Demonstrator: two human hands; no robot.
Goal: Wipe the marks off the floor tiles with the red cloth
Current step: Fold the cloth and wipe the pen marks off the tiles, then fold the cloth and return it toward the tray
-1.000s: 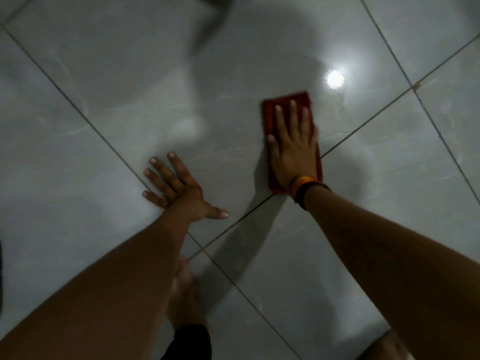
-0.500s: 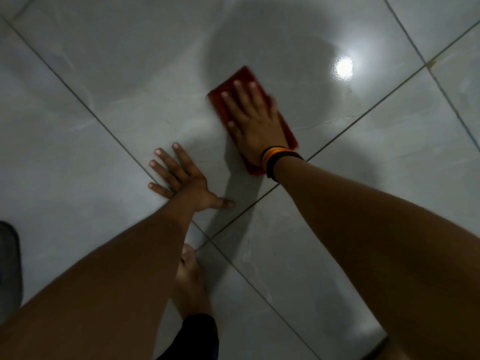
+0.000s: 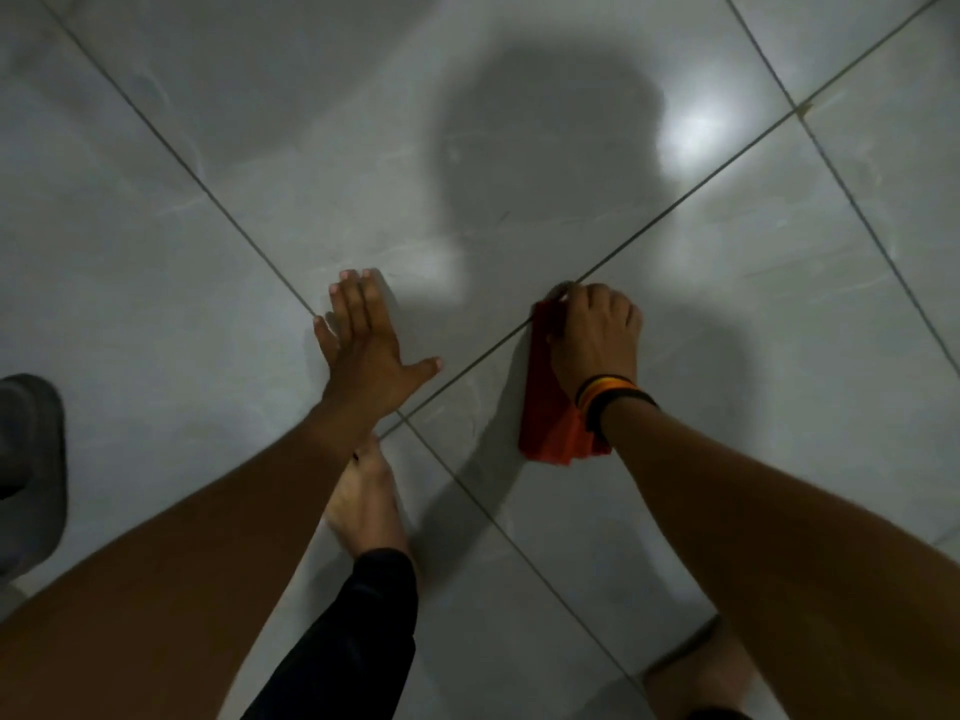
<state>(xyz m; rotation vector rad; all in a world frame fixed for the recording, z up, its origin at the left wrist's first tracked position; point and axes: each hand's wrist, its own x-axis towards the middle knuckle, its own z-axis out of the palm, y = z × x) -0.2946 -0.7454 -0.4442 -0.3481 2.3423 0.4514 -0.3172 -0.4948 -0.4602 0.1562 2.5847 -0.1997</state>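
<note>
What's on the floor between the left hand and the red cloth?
Head view: only bare tile between the left hand and the red cloth, crossed by a dark grout line. No object there.

The pale grey, faintly veined floor tiles (image 3: pixel 571 96) look glossy and smooth, mirroring a bright spot of light, with thin, dull, darker grout lines (image 3: pixel 675 210) between them. The folded red cloth (image 3: pixel 545 407) is matt and soft-looking. A black fabric trouser leg (image 3: pixel 358 631) looks matt too.
</note>
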